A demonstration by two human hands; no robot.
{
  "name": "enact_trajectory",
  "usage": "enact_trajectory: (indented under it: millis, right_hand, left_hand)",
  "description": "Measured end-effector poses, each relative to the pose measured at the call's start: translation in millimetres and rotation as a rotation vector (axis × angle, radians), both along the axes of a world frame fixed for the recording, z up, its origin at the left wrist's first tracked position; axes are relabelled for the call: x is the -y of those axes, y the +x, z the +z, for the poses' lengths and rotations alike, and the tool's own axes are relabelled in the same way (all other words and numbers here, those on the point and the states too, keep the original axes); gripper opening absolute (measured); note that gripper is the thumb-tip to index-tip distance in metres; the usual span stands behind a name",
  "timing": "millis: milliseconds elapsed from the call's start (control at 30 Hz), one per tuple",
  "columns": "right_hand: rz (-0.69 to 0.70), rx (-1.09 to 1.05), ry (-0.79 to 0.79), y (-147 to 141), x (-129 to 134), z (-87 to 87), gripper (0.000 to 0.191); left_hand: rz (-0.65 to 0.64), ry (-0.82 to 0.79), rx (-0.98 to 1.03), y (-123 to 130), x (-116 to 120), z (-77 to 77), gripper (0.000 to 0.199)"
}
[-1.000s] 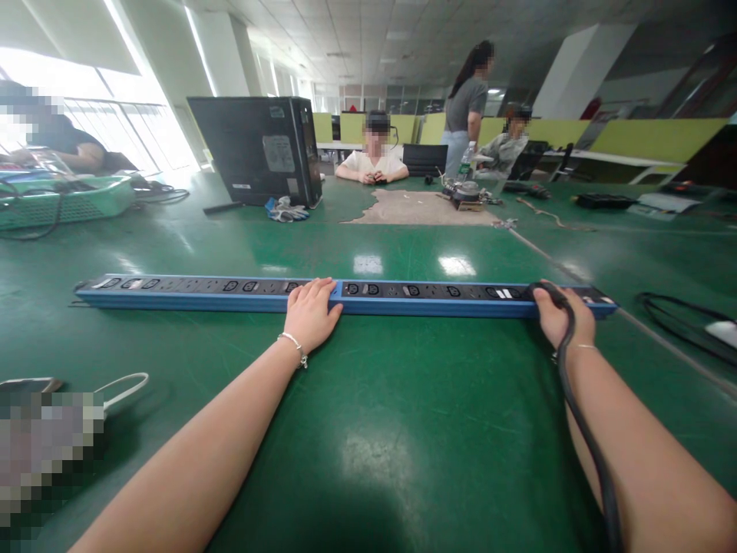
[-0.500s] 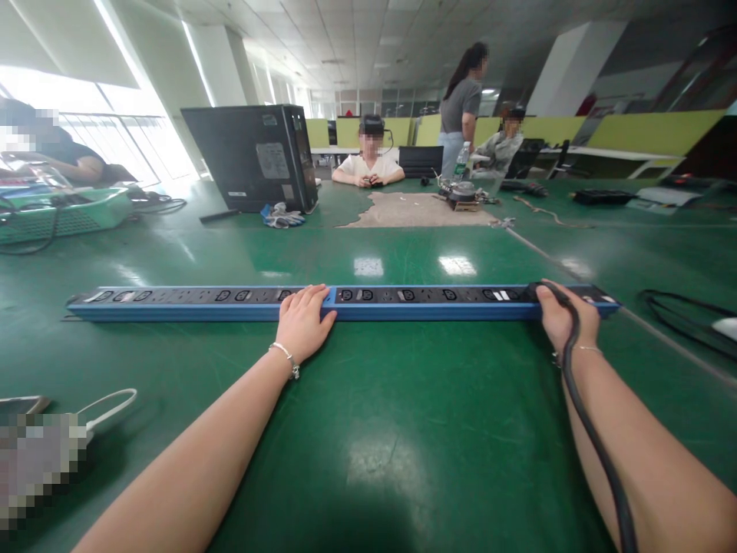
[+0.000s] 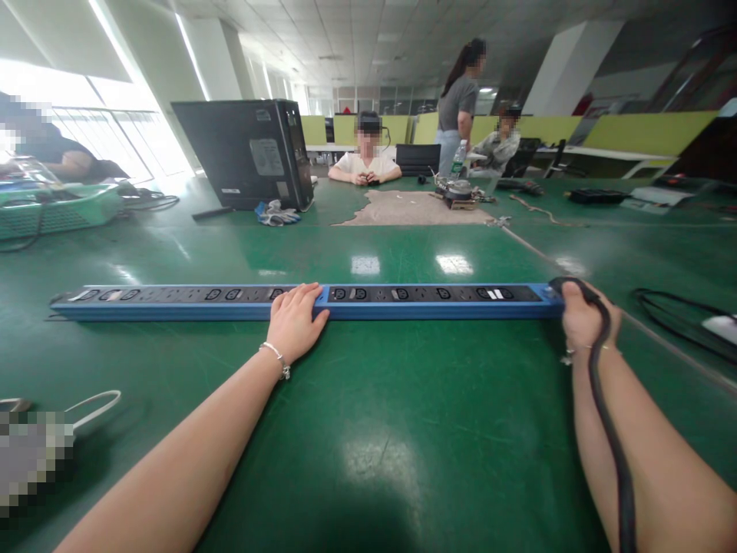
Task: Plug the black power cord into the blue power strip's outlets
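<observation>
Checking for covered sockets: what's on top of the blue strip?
Sockets, the left hand mid-strip, the right hand with a black cable at one end. Parts beneath hands are hidden.

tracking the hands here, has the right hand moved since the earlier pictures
Yes: the right hand has moved right, away from the white labels on the blue power strip and nearer the black cable coil.

Smooth metallic power strip (image 3: 374,311), glossy tabletop (image 3: 426,392)
</observation>
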State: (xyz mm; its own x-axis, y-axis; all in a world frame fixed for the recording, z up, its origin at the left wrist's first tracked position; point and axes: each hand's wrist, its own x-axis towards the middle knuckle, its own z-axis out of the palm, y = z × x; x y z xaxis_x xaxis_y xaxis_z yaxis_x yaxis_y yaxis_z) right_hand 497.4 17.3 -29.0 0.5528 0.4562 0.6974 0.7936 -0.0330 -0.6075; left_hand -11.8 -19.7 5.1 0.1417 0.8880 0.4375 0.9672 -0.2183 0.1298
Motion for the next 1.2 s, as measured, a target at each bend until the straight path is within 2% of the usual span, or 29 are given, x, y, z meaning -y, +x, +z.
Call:
enact_trajectory:
  millis: [100, 267, 700, 1000, 1100, 1200]
  right_hand:
    - [0.026, -0.056, -0.096, -4, 1, 6.1, 0.040]
    - [-0.014, 0.054, -0.346, -12, 4, 17.4, 0.036]
    - [-0.058, 0.103, -0.443, -20, 12, 23.1, 0.044]
    - [-0.067, 0.127, -0.383, -19, 10, 17.4, 0.045]
    - [-0.080, 0.080, -0.242, -14, 7, 14.0, 0.045]
    - [-0.095, 0.045, -0.082, -11, 6, 12.1, 0.053]
  left_hand:
    - [-0.001, 0.001, 0.003, 0, 0, 0.1, 0.042]
    - [-0.001, -0.001, -0.002, 0, 0, -0.4, 0.042]
    - [-0.006, -0.004, -0.012, -1, -1, -1.0, 0.043]
    - [-0.006, 0.004, -0.012, 0, -1, -1.0, 0.043]
    - [-0.003, 0.004, -0.016, -1, -1, -1.2, 0.043]
    - [-0.002, 0.011, -0.019, -1, -1, -1.3, 0.043]
